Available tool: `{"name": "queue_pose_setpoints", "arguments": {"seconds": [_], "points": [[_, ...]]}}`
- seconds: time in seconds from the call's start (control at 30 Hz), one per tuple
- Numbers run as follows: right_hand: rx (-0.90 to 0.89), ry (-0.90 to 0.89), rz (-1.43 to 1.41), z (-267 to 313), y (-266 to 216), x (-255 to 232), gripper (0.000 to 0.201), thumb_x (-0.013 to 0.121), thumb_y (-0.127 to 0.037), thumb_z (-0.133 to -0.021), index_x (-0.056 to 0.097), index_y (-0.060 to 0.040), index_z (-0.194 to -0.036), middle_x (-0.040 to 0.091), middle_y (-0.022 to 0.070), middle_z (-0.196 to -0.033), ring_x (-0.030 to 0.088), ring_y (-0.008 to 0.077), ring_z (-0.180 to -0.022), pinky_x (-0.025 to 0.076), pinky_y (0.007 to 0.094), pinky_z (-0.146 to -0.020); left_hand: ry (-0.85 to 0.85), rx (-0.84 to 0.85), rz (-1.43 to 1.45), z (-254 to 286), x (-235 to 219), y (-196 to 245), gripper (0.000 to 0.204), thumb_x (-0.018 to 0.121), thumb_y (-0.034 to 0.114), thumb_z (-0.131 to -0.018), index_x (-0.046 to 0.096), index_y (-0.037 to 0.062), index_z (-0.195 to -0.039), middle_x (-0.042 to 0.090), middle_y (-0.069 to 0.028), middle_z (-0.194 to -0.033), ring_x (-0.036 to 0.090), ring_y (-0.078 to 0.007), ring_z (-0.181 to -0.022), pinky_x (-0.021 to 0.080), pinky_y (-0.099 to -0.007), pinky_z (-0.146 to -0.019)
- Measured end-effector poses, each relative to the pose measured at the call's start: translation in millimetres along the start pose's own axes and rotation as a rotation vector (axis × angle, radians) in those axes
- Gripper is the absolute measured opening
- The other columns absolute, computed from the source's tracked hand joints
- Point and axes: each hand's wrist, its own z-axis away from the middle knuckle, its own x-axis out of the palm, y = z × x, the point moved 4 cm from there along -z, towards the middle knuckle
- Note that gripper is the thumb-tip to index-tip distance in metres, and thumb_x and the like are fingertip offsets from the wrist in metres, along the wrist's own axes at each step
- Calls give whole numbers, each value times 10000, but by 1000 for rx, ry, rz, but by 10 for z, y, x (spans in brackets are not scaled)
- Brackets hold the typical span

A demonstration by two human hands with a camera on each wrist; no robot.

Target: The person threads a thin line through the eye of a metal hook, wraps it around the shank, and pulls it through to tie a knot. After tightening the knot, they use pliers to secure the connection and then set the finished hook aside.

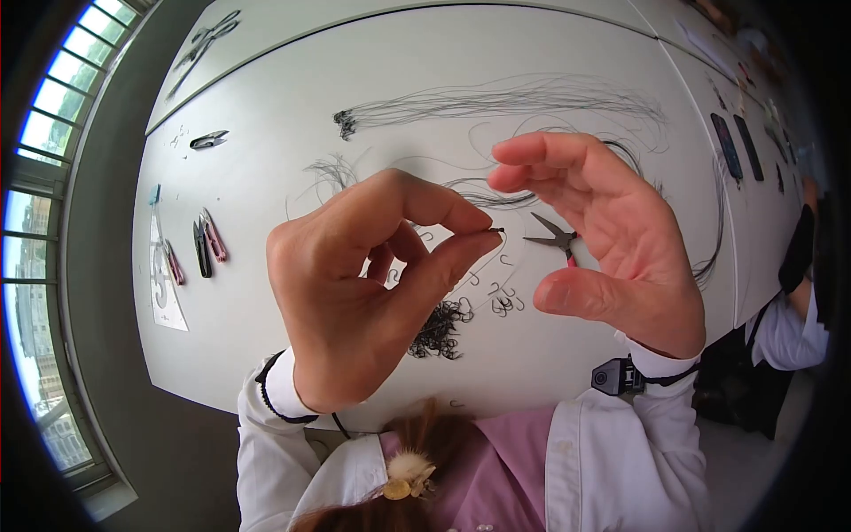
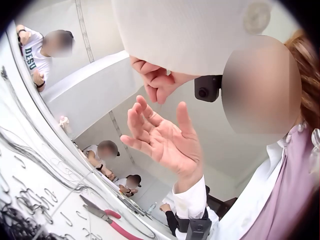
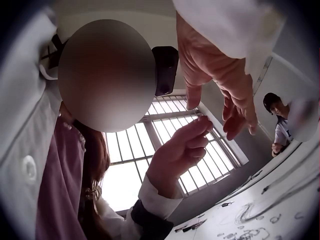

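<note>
My left hand [image 1: 328, 275] pinches a small fish hook [image 1: 499, 230] between thumb and index fingertip; only its dark end shows, with a fine line curving down from it. To the right, my right hand [image 1: 620, 226] is raised, palm towards the left hand, thumb and fingers spread apart with nothing visible between them. Below the hands lie a heap of black fish hooks [image 1: 441, 332] and a smaller group of loose hooks [image 1: 507, 301]. Partly behind the right hand are red-handled pliers [image 1: 557, 238], their jaws apart.
Hooks tied to long lines [image 1: 344, 122] lie in a bundle farther back. At left are black snips [image 1: 202, 250], pink snips [image 1: 214, 238], other snips [image 1: 208, 139] and a set square [image 1: 166, 297]. Scissors [image 1: 208, 40] lie far left; phones [image 1: 727, 146] at right. Other people sit around.
</note>
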Motion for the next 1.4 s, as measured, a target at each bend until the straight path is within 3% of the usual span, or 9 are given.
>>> {"name": "queue_pose_setpoints", "arguments": {"seconds": [0.13,0.17,0.27,0.37,0.47,0.7,0.77,1.03,1.4], "points": [[316,-56,-471,2,54,106,617,678,-122,-764,374,42,-1275,514,88,-1054,552,150,-924,444,272,-837,22,5,78,-11,23,-55,127,676,-100,-685,606,-19,-752,659,-87,-754,582,-67,-596,393,-169,-505],[321,-19,-483,1,46,124,540,639,-50,-766,401,45,-1241,522,64,-948,528,88,-758,460,214,-704,21,4,77,-12,20,-56,127,676,-100,-685,606,-19,-752,659,-87,-754,582,-67,-596,393,-169,-505],[406,-45,-429,0,30,72,446,624,-17,-768,459,28,-1180,517,36,-856,480,54,-704,433,183,-651,-30,-39,30,-14,33,-83,133,683,-104,-687,603,-27,-761,657,-95,-760,610,-86,-636,428,-175,-532],[151,87,-172,6,57,47,300,633,9,-760,544,35,-1045,501,12,-787,449,38,-652,394,175,-597,-43,-142,276,-43,55,-157,138,698,-90,-692,598,-34,-769,653,-101,-761,616,-99,-649,462,-182,-559],[96,107,119,29,23,11,169,639,32,-753,593,36,-915,503,0,-779,438,28,-632,342,162,-556,-71,-265,423,-49,66,-203,152,710,-83,-688,592,-33,-770,651,-105,-761,624,-112,-664,485,-192,-587],[-1,186,128,18,5,23,55,621,42,-771,599,26,-819,517,-4,-745,423,7,-588,303,152,-498,-109,-341,586,-40,113,-217,174,717,-72,-685,593,-21,-796,647,-94,-742,632,-103,-676,442,-152,-506],[130,257,-57,15,3,21,24,610,31,-789,596,26,-808,511,-17,-701,390,-10,-524,269,153,-443,-122,-355,589,-37,117,-215,181,718,-67,-688,593,-19,-810,647,-92,-737,631,-97,-671,421,-138,-472],[114,242,-27,25,37,21,20,613,27,-790,605,20,-807,496,-32,-681,370,-17,-496,246,152,-426,-174,-356,607,-26,136,-179,83,653,23,-790,592,-31,-806,653,-129,-720,554,-54,-517,319,-131,-373],[66,217,151,69,6,11,82,641,41,-708,627,16,-785,504,-4,-728,394,35,-603,292,177,-526,-68,-307,532,43,105,-140,90,646,30,-799,588,-37,-784,647,-132,-688,563,-52,-500,319,-135,-342]]}}
